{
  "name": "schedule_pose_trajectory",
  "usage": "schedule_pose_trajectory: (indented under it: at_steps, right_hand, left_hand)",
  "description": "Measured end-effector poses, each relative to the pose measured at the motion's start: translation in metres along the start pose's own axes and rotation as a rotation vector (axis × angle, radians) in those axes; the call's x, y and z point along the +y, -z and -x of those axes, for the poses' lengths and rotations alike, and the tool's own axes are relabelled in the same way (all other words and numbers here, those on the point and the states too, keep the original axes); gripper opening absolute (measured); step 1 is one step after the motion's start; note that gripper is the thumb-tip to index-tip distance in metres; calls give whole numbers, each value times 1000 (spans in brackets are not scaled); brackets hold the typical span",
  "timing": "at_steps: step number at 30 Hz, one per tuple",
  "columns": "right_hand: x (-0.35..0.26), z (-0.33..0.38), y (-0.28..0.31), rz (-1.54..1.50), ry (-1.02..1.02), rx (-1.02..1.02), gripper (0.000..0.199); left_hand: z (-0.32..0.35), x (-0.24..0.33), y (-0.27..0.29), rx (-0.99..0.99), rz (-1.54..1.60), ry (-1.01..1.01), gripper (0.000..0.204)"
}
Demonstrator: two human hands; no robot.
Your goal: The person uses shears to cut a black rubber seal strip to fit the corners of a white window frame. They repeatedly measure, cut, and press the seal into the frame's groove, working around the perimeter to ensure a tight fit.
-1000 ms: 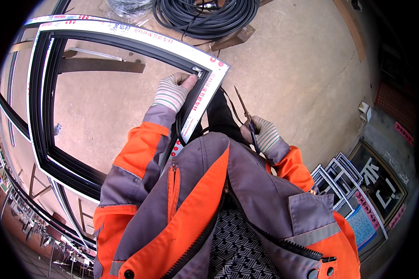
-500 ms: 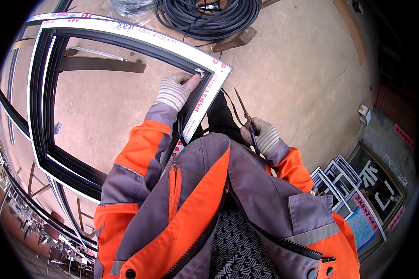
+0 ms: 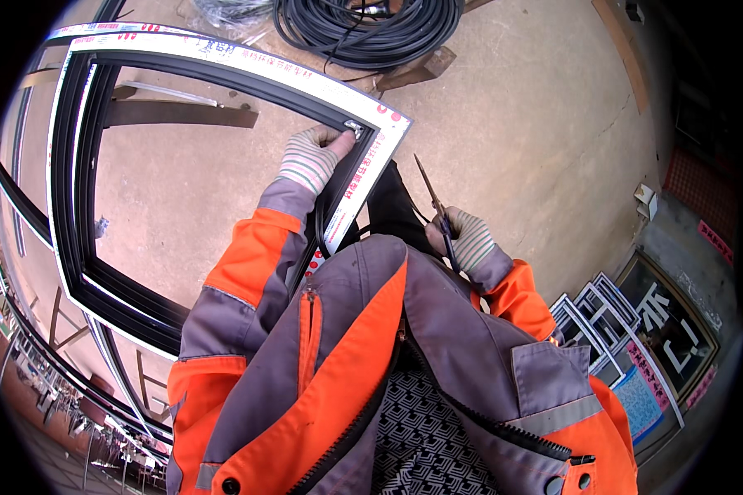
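Note:
A large window frame (image 3: 223, 62), black inside with white film on its face, stands tilted in front of me. My left hand (image 3: 312, 155), in a striped knit glove, presses its fingers into the inner corner of the frame, where a small metal piece (image 3: 353, 126) shows. A black rubber strip (image 3: 318, 227) runs down the frame's inner edge below that hand. My right hand (image 3: 462, 238), gloved the same way, holds a pair of scissors (image 3: 432, 194) with the blades pointing up, away from the frame.
A coil of black cable (image 3: 363, 29) lies on the concrete floor (image 3: 512, 124) beyond the frame, beside wooden blocks (image 3: 417, 70). More frames (image 3: 594, 309) lie stacked at the lower right. Metal racks (image 3: 49, 363) show at the lower left.
My left hand has slid a little further into the frame's corner. The right hand with the scissors has stayed almost still.

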State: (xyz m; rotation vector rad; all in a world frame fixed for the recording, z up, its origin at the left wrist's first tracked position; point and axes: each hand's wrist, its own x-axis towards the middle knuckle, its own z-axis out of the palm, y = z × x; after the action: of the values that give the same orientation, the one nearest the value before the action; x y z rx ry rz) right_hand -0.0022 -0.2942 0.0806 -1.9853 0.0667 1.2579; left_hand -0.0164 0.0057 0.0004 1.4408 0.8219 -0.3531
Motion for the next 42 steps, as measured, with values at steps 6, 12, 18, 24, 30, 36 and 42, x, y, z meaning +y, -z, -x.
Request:
schedule_pose_trajectory:
  at_steps: [6,12,18,24,30,36,42]
  right_hand:
    - [1,-1,0,34,16,19,28]
    - [-8,0,2,73,15,-12,16]
    - [-20,4,1,29,45,-26,15]
    - [-38,11,-2,-24,97,-23,20]
    - [-44,14,-3,6,133,-7,18]
    - [-52,20,-13,-52,148,-3,21]
    - [-62,28,-21,-66,146,-14,23]
  left_hand:
    - [3,5,4,-30,-21,58,34]
    - [25,9,12,-99,-181,-6,34]
    - [32,5,11,-40,-271,1,32]
    - [32,1,10,-22,-278,1,36]
    - [38,-16,32,-146,-299,-29,34]
    - [52,-2,28,-91,-506,6,38]
    - [54,-4,25,-28,-544,-50,33]
